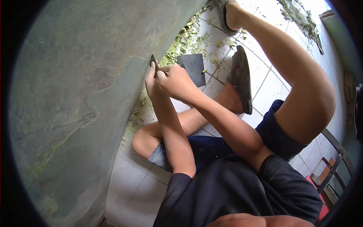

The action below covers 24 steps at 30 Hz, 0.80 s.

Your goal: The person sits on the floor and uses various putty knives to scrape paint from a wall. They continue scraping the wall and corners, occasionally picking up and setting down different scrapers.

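A scraper with a dark blade [153, 59] meets the lower part of the green-grey wall [75, 49], close to the edge of a peeled patch. My right hand [176, 82] is closed around its handle, most of which is hidden by the fingers. Pressed against the same tool, my left hand [152, 81] is closed with the thumb stretched up along the blade. Below the blade, green paint flakes [181, 47] lie along the foot of the wall. A dark flat square sheet [193, 68] rests on the floor just beyond my right hand.
My legs are folded and spread on white floor tiles [261, 83], a dark sandal [242, 81] near the square sheet. More peeled flakes [302, 20] lie at the far right. A dark metal frame [336, 162] stands behind my right side, beside something red.
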Each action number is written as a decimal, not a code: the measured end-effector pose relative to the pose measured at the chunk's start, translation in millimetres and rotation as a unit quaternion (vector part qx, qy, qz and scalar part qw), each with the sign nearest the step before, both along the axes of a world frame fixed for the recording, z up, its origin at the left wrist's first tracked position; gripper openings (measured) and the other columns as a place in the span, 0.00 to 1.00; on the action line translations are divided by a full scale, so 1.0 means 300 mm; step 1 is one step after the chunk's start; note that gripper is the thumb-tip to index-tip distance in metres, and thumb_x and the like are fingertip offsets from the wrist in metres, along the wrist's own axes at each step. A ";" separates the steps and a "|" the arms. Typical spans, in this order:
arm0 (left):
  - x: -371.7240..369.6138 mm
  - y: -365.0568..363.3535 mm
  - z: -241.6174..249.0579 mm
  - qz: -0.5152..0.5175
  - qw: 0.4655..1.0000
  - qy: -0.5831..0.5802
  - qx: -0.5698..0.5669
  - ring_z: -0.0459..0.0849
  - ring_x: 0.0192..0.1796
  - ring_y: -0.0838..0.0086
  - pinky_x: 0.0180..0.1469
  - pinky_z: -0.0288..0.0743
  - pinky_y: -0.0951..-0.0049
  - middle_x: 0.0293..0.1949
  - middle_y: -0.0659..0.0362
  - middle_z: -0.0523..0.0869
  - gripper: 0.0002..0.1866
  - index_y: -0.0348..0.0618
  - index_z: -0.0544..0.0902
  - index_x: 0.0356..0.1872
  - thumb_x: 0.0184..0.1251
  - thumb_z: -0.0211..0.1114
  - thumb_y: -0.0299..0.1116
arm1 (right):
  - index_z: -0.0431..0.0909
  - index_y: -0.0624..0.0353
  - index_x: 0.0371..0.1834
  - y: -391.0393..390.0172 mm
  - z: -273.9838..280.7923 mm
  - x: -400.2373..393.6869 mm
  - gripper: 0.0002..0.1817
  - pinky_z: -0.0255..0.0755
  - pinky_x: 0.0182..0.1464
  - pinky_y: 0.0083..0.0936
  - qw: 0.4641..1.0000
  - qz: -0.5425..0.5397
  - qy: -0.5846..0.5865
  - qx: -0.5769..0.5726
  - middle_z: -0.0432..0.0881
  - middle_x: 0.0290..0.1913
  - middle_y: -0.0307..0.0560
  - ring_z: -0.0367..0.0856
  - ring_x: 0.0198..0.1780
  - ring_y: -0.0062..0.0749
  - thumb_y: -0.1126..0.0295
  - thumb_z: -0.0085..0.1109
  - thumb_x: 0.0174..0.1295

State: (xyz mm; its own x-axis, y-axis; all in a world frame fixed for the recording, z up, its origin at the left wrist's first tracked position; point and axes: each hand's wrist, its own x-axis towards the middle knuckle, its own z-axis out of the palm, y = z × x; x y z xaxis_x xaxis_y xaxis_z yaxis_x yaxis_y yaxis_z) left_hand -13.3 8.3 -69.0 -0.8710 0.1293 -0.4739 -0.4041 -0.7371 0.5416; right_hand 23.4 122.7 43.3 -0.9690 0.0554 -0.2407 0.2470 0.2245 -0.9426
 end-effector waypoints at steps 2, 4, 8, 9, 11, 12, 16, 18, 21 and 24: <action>-0.003 -0.026 -0.029 -0.098 0.983 0.010 0.155 0.83 0.40 0.71 0.45 0.77 0.68 0.38 0.57 0.84 0.15 0.45 0.83 0.48 0.84 0.53 0.45 | 0.87 0.72 0.37 -0.006 -0.013 -0.010 0.19 0.80 0.52 0.50 1.000 -0.008 -0.003 -0.005 0.83 0.34 0.78 0.86 0.42 0.70 0.66 0.50 0.63; -0.013 -0.012 -0.037 -0.056 0.996 -0.023 0.059 0.83 0.39 0.71 0.44 0.77 0.69 0.37 0.57 0.84 0.15 0.46 0.83 0.47 0.83 0.54 0.44 | 0.85 0.72 0.42 -0.004 -0.012 -0.021 0.18 0.78 0.49 0.44 0.999 0.008 -0.027 0.026 0.85 0.34 0.73 0.88 0.40 0.62 0.66 0.51 0.66; -0.010 -0.021 -0.016 -0.054 0.997 -0.012 0.053 0.83 0.40 0.71 0.44 0.77 0.68 0.39 0.58 0.84 0.15 0.46 0.83 0.49 0.83 0.54 0.44 | 0.85 0.73 0.43 -0.005 -0.023 -0.007 0.19 0.79 0.49 0.44 1.000 -0.009 -0.027 -0.001 0.86 0.33 0.71 0.89 0.39 0.59 0.65 0.52 0.66; -0.001 -0.011 -0.010 -0.056 0.998 0.009 0.023 0.83 0.40 0.72 0.44 0.77 0.68 0.39 0.59 0.84 0.14 0.46 0.83 0.49 0.83 0.55 0.44 | 0.86 0.72 0.42 -0.003 -0.027 -0.024 0.19 0.79 0.49 0.44 0.998 0.005 -0.066 -0.007 0.86 0.33 0.70 0.89 0.39 0.58 0.65 0.51 0.66; -0.001 -0.017 0.011 -0.053 0.998 0.030 0.017 0.83 0.40 0.72 0.44 0.77 0.69 0.39 0.59 0.84 0.13 0.46 0.82 0.49 0.83 0.56 0.44 | 0.86 0.73 0.42 0.004 -0.009 -0.002 0.19 0.79 0.48 0.43 0.999 -0.009 -0.038 0.000 0.86 0.33 0.71 0.89 0.39 0.58 0.65 0.51 0.66; -0.007 -0.018 0.017 -0.043 0.998 0.049 0.013 0.83 0.40 0.72 0.44 0.77 0.69 0.40 0.59 0.83 0.13 0.46 0.82 0.49 0.83 0.56 0.44 | 0.86 0.73 0.42 0.006 -0.002 0.000 0.19 0.80 0.47 0.43 1.000 -0.016 -0.013 0.009 0.86 0.33 0.72 0.89 0.38 0.58 0.66 0.51 0.66; -0.021 0.036 0.053 -0.058 0.997 -0.014 -0.040 0.83 0.43 0.73 0.47 0.76 0.71 0.40 0.60 0.84 0.13 0.45 0.83 0.48 0.82 0.57 0.43 | 0.86 0.73 0.40 0.020 -0.061 -0.044 0.19 0.80 0.44 0.42 0.999 -0.007 -0.041 0.010 0.84 0.29 0.72 0.88 0.34 0.56 0.66 0.49 0.66; -0.028 0.033 0.051 -0.042 0.998 -0.001 -0.043 0.82 0.43 0.74 0.47 0.75 0.71 0.40 0.60 0.84 0.13 0.44 0.83 0.48 0.82 0.58 0.43 | 0.85 0.74 0.40 0.021 -0.057 -0.027 0.19 0.80 0.42 0.41 1.000 -0.015 -0.005 0.011 0.84 0.28 0.71 0.88 0.32 0.55 0.66 0.49 0.66; -0.010 0.032 0.062 -0.020 0.999 0.011 -0.040 0.83 0.43 0.74 0.47 0.76 0.72 0.40 0.60 0.84 0.13 0.45 0.83 0.48 0.82 0.57 0.43 | 0.85 0.75 0.41 0.022 -0.028 -0.021 0.19 0.80 0.40 0.40 1.000 -0.015 -0.002 0.006 0.83 0.27 0.71 0.88 0.31 0.53 0.67 0.50 0.66; -0.045 0.042 0.065 -0.014 0.999 0.025 -0.018 0.84 0.41 0.75 0.46 0.78 0.71 0.39 0.61 0.85 0.14 0.46 0.82 0.49 0.84 0.54 0.43 | 0.84 0.75 0.43 0.036 0.000 -0.036 0.19 0.80 0.41 0.40 1.000 0.000 -0.010 0.002 0.83 0.27 0.71 0.88 0.32 0.52 0.66 0.50 0.67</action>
